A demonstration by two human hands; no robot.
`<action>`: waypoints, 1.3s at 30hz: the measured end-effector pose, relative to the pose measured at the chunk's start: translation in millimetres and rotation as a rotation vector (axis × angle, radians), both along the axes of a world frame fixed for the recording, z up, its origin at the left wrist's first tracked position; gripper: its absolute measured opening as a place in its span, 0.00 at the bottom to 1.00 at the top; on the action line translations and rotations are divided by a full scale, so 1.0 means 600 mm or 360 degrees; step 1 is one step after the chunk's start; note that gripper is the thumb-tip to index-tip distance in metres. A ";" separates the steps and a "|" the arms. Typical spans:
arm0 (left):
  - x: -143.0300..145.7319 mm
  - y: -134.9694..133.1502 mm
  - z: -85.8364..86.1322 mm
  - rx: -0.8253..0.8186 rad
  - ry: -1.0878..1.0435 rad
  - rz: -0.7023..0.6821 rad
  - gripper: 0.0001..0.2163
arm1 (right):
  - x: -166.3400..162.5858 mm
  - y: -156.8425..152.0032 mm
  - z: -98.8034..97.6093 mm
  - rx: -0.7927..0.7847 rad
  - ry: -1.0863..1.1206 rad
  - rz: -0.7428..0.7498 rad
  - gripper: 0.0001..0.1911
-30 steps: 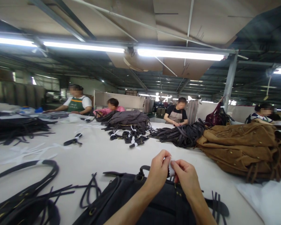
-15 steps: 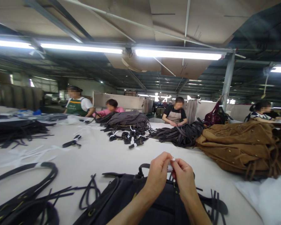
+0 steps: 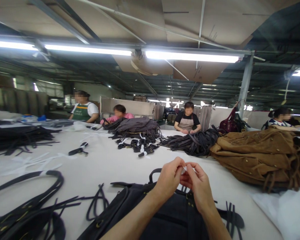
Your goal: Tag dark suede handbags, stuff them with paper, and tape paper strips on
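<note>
Together, both hands (image 3: 183, 178) pinch a small white scrap (image 3: 184, 170) above a black bag (image 3: 165, 216).

Brown suede bags (image 3: 262, 158) heaped at right on the white table (image 3: 110, 163). Black straps (image 3: 192, 143) piled at centre, grey bag (image 3: 136, 126) behind them. Black handles (image 3: 27, 203) at lower left. Four seated people along the far edge.

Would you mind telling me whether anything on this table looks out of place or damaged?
Nothing stands out. Both hands, left hand and right hand, pinch a small white piece above a black bag. Loose black straps lie scattered on the white table, and nothing looks torn or spilled.
</note>
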State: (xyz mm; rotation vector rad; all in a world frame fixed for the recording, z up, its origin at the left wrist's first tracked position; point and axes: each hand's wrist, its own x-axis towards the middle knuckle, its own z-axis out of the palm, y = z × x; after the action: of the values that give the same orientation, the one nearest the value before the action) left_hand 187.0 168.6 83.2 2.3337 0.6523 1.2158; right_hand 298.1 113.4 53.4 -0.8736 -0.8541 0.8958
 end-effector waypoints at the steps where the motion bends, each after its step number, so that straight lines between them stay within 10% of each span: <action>1: 0.000 -0.001 0.002 0.0029 0.0049 -0.0018 0.08 | 0.003 -0.001 0.000 -0.0010 -0.0162 -0.0089 0.18; 11: -0.002 0.007 0.006 0.0240 0.0285 -0.0151 0.10 | 0.032 -0.011 0.005 0.0274 -0.1561 -0.0988 0.13; 23: -0.001 -0.025 0.025 0.0492 0.0537 -0.0489 0.11 | 0.043 -0.036 0.022 0.0084 -0.1139 -0.0922 0.14; 39: -0.018 0.021 -0.003 0.1401 0.0904 -0.0097 0.09 | 0.020 -0.071 0.036 0.0377 -0.1163 -0.1105 0.11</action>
State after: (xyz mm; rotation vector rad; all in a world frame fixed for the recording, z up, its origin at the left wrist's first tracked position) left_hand 176.1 181.1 81.4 3.4649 0.1942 0.8958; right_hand 310.0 71.1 74.8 -1.1972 -1.1355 -0.1581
